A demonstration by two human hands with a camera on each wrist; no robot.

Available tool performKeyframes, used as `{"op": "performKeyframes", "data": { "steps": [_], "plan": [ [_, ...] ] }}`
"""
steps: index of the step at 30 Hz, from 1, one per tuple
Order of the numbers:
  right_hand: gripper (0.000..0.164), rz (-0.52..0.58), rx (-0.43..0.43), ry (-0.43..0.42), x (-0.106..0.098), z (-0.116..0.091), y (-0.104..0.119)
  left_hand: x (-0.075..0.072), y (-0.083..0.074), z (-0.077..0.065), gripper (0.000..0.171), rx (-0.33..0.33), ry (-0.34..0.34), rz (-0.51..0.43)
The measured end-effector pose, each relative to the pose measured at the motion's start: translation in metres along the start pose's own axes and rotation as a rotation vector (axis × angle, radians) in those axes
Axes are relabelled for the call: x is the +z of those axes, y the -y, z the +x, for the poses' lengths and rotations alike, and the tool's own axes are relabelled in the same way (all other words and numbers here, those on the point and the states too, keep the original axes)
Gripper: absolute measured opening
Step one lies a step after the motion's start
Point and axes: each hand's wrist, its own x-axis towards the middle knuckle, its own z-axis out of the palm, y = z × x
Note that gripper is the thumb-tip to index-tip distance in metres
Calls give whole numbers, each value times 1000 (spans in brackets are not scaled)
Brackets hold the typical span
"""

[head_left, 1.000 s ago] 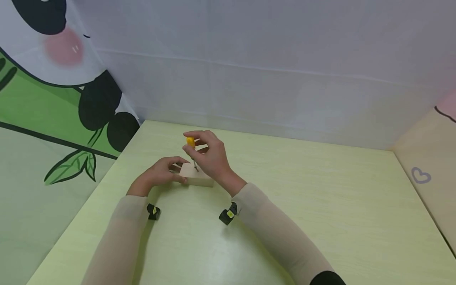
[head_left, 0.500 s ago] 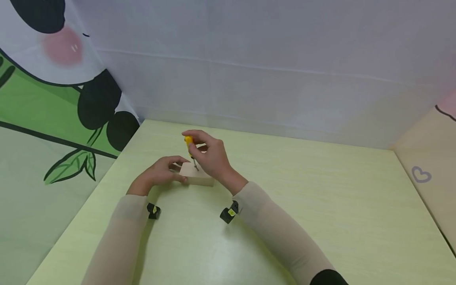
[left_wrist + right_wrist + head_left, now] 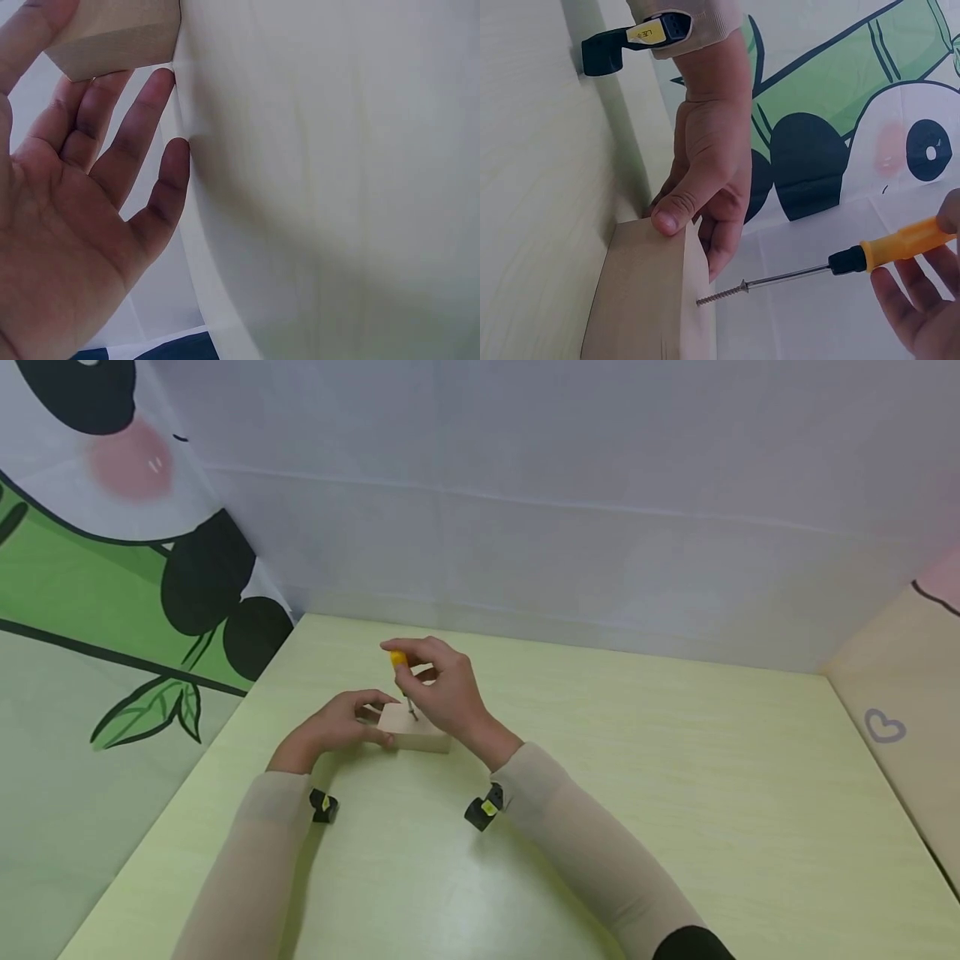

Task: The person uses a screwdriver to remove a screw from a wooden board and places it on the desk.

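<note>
A pale wooden block [image 3: 420,742] lies on the table, its left end held between the thumb and fingers of my left hand [image 3: 337,723]. In the left wrist view, the ring and little fingers spread below the block [image 3: 127,49]. A threaded screw [image 3: 721,295] stands partway in the block's top face, much of its shank exposed. My right hand [image 3: 447,692] holds a screwdriver [image 3: 904,245] by its yellow handle, thumb and fingers around it. The screwdriver's tip meets the screw head, and its metal shaft lines up with the screw, leaning slightly left in the head view.
The light wood-grain table [image 3: 675,793] spreads right and toward the body. A white cloth wall [image 3: 525,527] rises behind it, with a printed panda cloth [image 3: 82,585] at left. A dark wrist camera [image 3: 483,807] hangs by the right sleeve, another wrist camera [image 3: 324,806] by the left.
My right fingers have shifted around the screwdriver handle, and its top has tipped slightly left. The left hand and block stay in place.
</note>
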Motion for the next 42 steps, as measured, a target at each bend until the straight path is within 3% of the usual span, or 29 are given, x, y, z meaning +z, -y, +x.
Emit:
{"op": "performKeyframes", "data": {
  "steps": [16, 42],
  "plan": [
    [28, -2, 39, -15, 1, -1, 1, 0, 2, -2, 57, -18, -2, 6],
    [29, -29, 22, -43, 4, -2, 1, -2, 1, -2, 55, -19, 4, -4]
  ]
}}
